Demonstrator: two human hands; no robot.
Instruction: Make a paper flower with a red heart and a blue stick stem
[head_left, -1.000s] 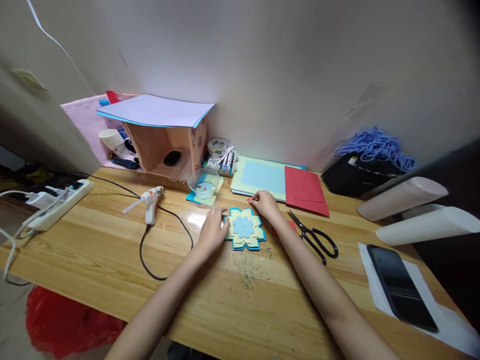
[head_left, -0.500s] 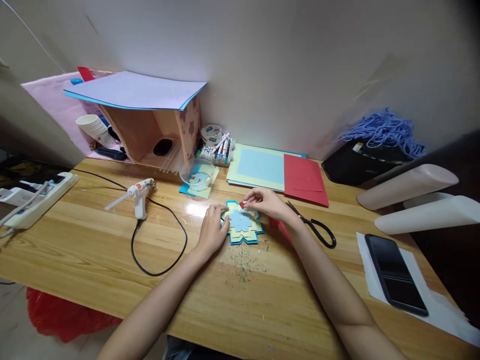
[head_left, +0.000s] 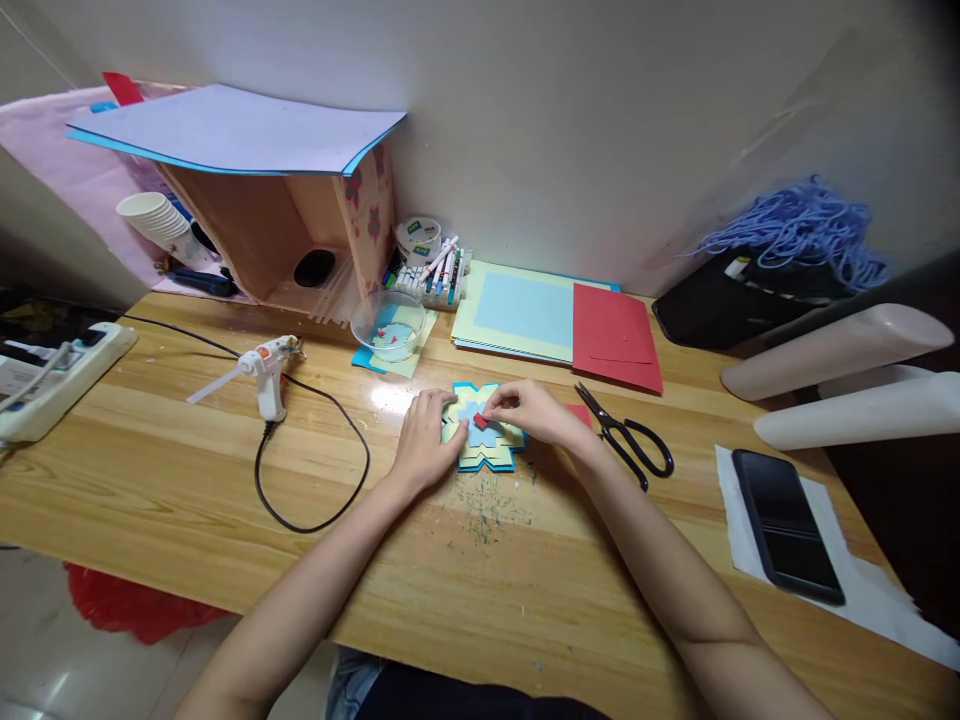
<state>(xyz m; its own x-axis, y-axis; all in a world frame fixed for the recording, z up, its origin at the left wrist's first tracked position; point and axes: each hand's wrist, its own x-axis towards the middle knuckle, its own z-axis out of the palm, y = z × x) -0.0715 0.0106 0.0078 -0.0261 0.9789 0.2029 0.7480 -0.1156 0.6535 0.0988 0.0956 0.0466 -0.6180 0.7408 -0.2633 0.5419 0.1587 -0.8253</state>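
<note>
A layered paper shape (head_left: 487, 458) in blue, pale yellow and light blue lies flat on the wooden table. My left hand (head_left: 430, 437) rests on its left side, fingers apart, holding nothing. Between the thumb and forefinger of my right hand (head_left: 529, 410) is a small red paper piece (head_left: 481, 421), over the light blue centre of the shape. Red paper (head_left: 580, 413) lies partly hidden under my right wrist. Black-handled scissors (head_left: 626, 430) lie open just right of that wrist.
A glue gun (head_left: 268, 378) with a looping cord stands at left. Behind are a clear bowl (head_left: 388, 328), markers (head_left: 442, 275), coloured sheets (head_left: 517, 312) and a box (head_left: 255, 235). A phone (head_left: 787, 525) and white rolls (head_left: 840, 350) are at right.
My right hand has brought the red piece from the shape's upper edge to over its centre. My left thumb reaches further onto the shape. The camera view has shifted.
</note>
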